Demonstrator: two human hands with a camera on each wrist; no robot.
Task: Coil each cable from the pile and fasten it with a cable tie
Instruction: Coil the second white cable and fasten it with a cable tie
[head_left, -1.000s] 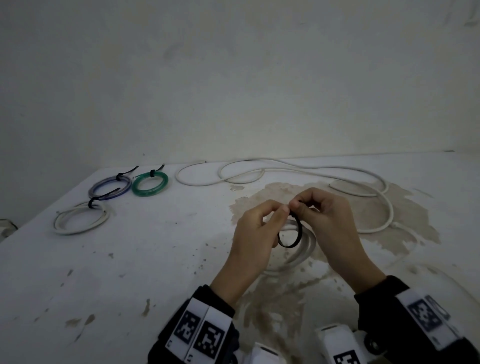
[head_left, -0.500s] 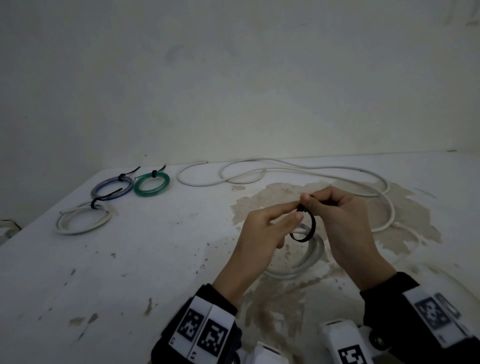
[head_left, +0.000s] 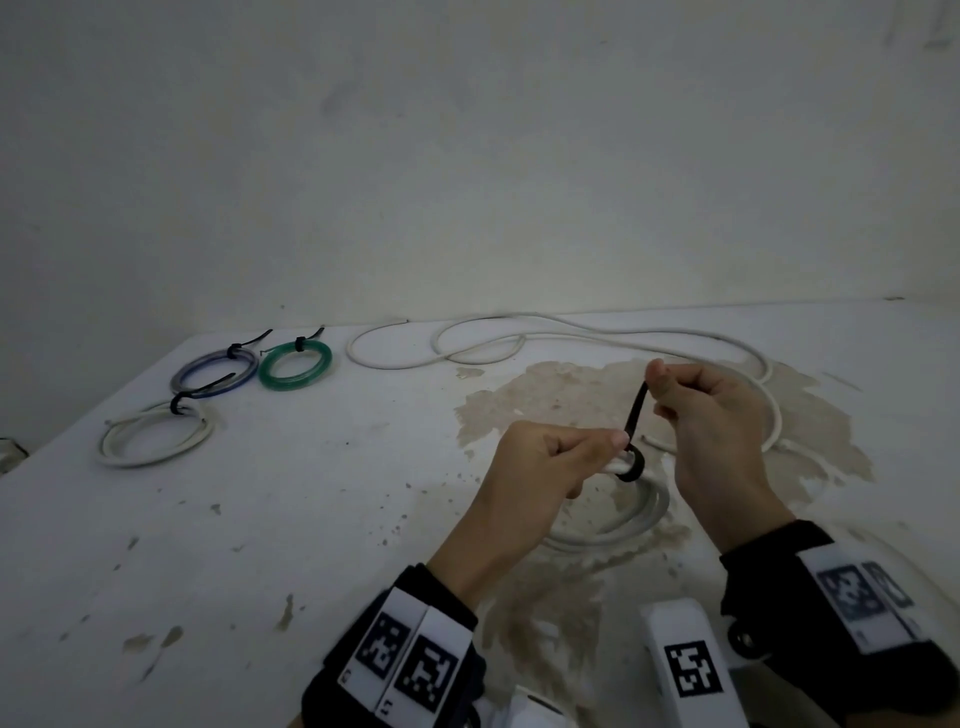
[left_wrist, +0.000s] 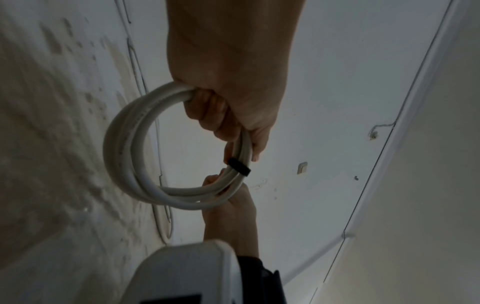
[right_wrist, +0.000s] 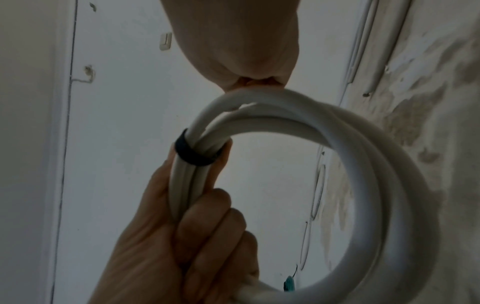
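The white coil (left_wrist: 135, 144) hangs from our left hand (head_left: 540, 467), fingers curled round its strands just behind the black cable tie (head_left: 635, 415) so the loops stay bunched. Our right hand (head_left: 711, 431) pinches the tie's tail, up and away from the left — tension, we judge, to cinch it (the band already looks snug).

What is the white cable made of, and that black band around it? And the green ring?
White cable: probably smooth plastic or rubber skin; it has a soft sheen and bends in round loops.
Black band: looks like matte plastic, a thin flat strip pulled snug.
Green ring: seemingly see-through plastic coating; its rim glints.
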